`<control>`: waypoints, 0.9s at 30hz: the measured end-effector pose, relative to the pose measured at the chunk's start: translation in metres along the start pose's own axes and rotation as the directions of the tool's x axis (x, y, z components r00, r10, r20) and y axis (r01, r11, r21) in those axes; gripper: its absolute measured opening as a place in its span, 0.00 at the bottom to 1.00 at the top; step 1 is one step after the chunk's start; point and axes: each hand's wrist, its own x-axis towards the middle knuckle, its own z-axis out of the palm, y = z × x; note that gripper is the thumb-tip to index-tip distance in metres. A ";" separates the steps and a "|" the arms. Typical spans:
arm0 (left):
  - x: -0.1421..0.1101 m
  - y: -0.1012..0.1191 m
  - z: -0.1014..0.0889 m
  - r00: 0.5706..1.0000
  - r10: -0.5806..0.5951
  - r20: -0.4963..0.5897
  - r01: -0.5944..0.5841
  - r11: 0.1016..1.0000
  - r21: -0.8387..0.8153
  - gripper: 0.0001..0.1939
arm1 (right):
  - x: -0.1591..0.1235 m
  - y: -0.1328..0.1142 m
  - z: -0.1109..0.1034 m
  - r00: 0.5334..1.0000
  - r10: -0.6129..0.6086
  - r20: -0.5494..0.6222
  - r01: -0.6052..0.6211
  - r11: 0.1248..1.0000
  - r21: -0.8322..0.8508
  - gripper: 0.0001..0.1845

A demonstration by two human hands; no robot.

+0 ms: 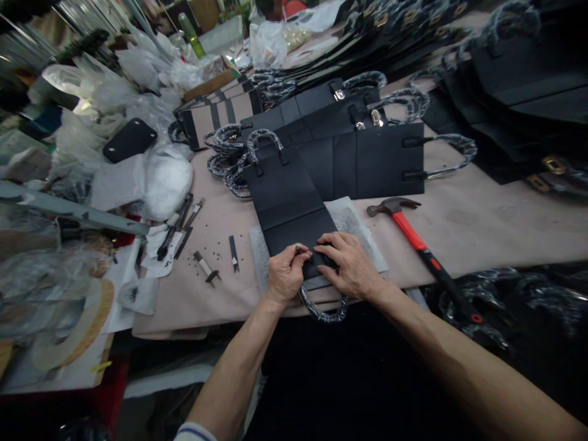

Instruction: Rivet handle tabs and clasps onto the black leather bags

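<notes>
A black bag panel (pixel 294 202) lies lengthwise before me, with a plastic-wrapped handle at each end. My left hand (pixel 288 274) is closed in a pinch around a short, dark rod-like tool (pixel 299 248), held over the panel's near end. My right hand (pixel 350 264) rests on the same end, its bent fingers and thumb gripping around a dark part there. The near handle (pixel 324 315) loops over the table edge, below both hands. Under the panel is a pale slab (pixel 353 223). To the right lies a claw hammer (pixel 408 229) with a red and black grip.
Several hand tools, including a dark flat punch (pixel 234 253) and a T-shaped tool (pixel 206 267), lie left on the table (pixel 220 184). More black bag panels (pixel 376 159) are behind. Stacked black pieces (pixel 519 92) fill the right. Plastic bags (pixel 168 184) crowd the left.
</notes>
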 end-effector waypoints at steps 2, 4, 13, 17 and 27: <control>-0.002 0.000 0.000 0.999 0.044 0.018 -0.044 0.999 0.025 0.07 | 0.000 0.001 -0.002 1.000 -0.008 -0.030 0.011 0.996 0.086 0.18; -0.004 -0.001 0.000 0.997 0.072 0.028 -0.073 0.997 0.030 0.07 | -0.001 0.005 -0.012 0.996 0.007 -0.090 0.011 0.980 0.200 0.17; 0.002 -0.003 0.001 1.000 0.013 0.020 -0.011 0.997 -0.071 0.06 | -0.059 0.084 -0.096 0.848 0.431 -0.307 -0.516 0.803 -0.297 0.20; 0.003 -0.005 0.000 0.999 -0.038 0.026 0.040 0.992 -0.116 0.06 | -0.090 0.107 -0.090 0.877 0.429 -0.217 -0.478 0.737 -0.478 0.19; -0.002 -0.008 -0.004 0.994 0.084 0.071 -0.075 0.991 -0.113 0.07 | -0.082 0.087 -0.084 0.860 0.478 -0.175 -0.489 0.677 -0.550 0.17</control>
